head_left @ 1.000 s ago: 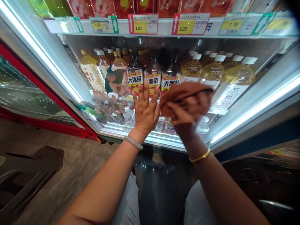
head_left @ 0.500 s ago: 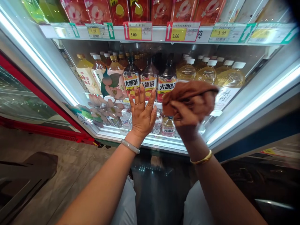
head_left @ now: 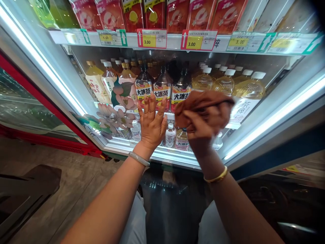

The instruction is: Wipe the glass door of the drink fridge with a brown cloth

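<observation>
My left hand (head_left: 151,125) is spread flat with fingers apart against the glass door (head_left: 152,149) of a drinks fridge, and holds nothing. To its right, my right hand (head_left: 201,127) grips a bunched brown cloth (head_left: 205,101), held up at the door; whether the cloth presses on the glass I cannot tell. Behind the hands stand dark iced tea bottles (head_left: 162,88), partly covered by my left fingers and the cloth. A lotus flower sticker (head_left: 114,117) lies on the glass left of my left hand.
A shelf edge with price tags (head_left: 154,39) runs across above the hands. Pale yellow bottles (head_left: 250,88) stand at the right. Bright light strips (head_left: 50,74) line the fridge sides. A red-framed cabinet (head_left: 73,149) adjoins at the left, and a dark object (head_left: 43,183) stands on the floor (head_left: 81,183).
The view has tilted slightly, so the shelves sit a little lower. Both hands keep nearly the same places, the left still flat and the right still holding the cloth.
</observation>
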`<state>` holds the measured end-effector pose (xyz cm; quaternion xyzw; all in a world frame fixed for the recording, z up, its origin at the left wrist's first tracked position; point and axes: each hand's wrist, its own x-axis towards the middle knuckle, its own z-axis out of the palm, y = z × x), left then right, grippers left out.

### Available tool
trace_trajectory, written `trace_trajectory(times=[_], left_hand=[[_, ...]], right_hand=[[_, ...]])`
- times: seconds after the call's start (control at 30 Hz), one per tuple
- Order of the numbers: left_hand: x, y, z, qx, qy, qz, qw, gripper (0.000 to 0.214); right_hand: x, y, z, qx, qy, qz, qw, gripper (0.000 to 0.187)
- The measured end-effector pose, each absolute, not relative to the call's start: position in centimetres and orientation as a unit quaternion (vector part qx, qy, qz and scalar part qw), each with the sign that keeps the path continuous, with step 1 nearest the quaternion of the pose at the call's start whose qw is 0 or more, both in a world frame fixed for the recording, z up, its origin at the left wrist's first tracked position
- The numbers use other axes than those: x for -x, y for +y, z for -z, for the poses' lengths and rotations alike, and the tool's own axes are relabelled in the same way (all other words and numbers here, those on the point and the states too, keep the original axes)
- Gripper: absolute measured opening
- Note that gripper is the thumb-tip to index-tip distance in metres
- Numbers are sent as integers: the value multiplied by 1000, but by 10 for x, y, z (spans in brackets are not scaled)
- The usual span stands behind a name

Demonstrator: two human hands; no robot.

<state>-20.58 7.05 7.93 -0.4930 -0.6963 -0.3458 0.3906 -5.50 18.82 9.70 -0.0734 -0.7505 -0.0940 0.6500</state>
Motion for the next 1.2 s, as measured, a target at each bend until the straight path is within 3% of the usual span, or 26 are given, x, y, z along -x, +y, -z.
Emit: trace_trajectory(times=[0.17,0.43,0.63,0.9,1.2], left_hand=[[209,67,-82,506,-675,346,411,65],[231,45,-90,493,-685,334,418,64],[242,36,-99,514,-666,322,434,67],[282,22,-133,481,-647,352,476,60],[328,-23,-143,508,-648,354,443,58]], right_hand=[[74,163,-74,30,-788,147,598,9],[66,180,-109,103,-696,93,704,19],[95,143,-67,-6,-801,114,588,17],[108,146,-144,120,-711,93,687,21],[139,121,-115,-94,-825,226,509,9]])
